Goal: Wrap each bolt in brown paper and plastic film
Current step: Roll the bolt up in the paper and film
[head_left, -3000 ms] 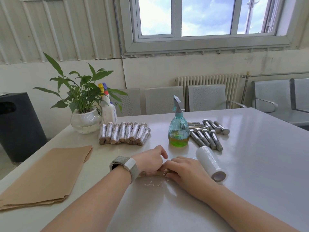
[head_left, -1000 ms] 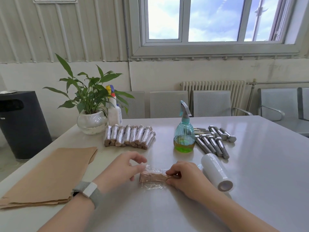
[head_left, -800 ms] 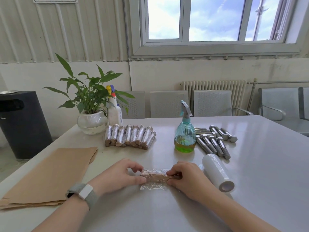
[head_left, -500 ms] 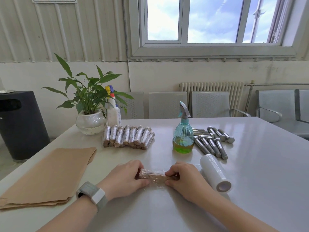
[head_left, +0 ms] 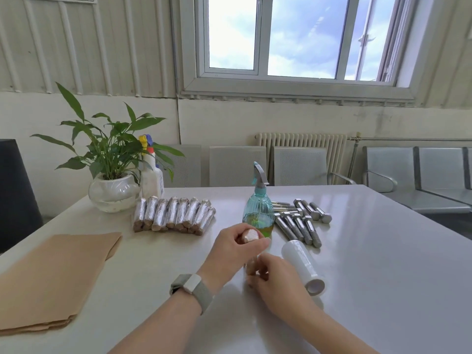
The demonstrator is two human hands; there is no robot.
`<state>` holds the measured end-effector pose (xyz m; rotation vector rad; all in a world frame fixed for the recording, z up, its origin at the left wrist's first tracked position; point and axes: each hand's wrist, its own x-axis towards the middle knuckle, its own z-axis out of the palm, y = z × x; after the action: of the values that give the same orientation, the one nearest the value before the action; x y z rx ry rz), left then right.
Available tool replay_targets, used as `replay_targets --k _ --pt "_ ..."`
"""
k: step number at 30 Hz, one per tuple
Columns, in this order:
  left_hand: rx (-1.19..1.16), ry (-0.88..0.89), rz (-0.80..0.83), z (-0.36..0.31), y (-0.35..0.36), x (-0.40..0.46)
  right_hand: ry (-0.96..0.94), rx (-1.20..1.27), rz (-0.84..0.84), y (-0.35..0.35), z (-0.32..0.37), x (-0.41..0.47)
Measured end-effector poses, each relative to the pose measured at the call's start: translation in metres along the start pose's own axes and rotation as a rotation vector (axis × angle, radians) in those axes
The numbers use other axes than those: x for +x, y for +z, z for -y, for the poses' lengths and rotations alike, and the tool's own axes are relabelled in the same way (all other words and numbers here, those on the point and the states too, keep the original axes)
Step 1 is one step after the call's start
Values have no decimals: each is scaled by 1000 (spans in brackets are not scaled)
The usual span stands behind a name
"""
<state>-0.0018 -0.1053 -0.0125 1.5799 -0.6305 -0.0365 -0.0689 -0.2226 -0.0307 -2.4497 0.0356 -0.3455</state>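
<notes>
Head view: wrapped bolt (head_left: 249,247) upright above desk (head_left: 383,264), top gripped in curled left hand (head_left: 231,251), lower end pinched by right hand (head_left: 274,278); loose film end likely to unravel if pinch slackens; wall sign at top left cropped, no legible writing.

The table (head_left: 383,264) is white. The paper sheets (head_left: 51,277) are brown. The wrapped bolts (head_left: 173,213) look shiny silver with brown ends. The bare bolts (head_left: 301,223) are grey. The spray bottle (head_left: 258,213) is blue-green with yellow-green liquid. The film roll (head_left: 302,265) is white.
</notes>
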Motion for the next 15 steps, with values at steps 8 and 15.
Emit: replay_targets --k 8,15 --pt "-22 -58 -169 23 30 9 -42 -95 23 -3 5 -3" --pt "-6 -66 -167 26 26 7 16 -361 -111 -74 -2 12"
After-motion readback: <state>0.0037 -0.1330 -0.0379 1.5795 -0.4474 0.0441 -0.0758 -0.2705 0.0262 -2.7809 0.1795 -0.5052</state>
